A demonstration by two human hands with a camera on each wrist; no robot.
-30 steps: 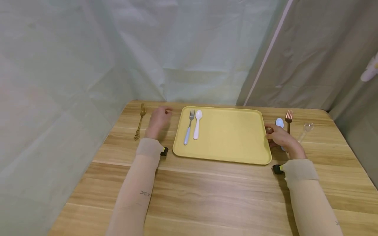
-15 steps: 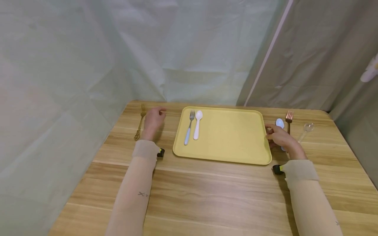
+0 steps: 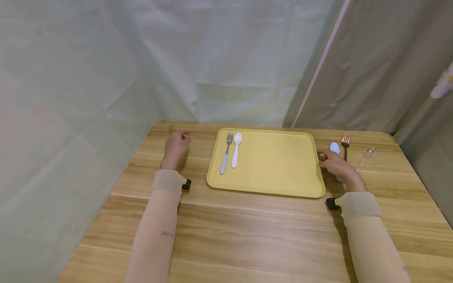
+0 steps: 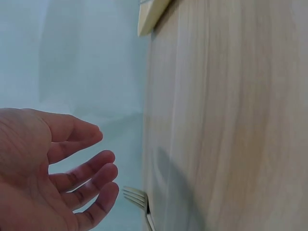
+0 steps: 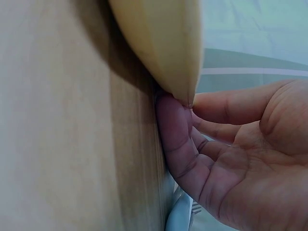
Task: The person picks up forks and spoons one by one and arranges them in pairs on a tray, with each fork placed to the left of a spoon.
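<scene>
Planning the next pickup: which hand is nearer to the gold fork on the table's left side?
Left. The left hand hovers right above the gold fork, covering most of it from the head view. The right hand is across the table, touching the yellow tray at its right edge.

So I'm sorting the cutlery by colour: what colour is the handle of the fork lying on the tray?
Light blue; the fork shows best in the head view.

The head camera looks forward and down from above the near table edge, taking in the whole wooden table (image 3: 247, 232) and the curtained backdrop. The left wrist camera sits low and close behind the left hand (image 4: 43, 178), rolled sideways, facing the far edge. The right wrist camera, equally close and rolled, faces the yellow tray (image 5: 163, 43), which the head view (image 3: 272, 161) shares.
</scene>
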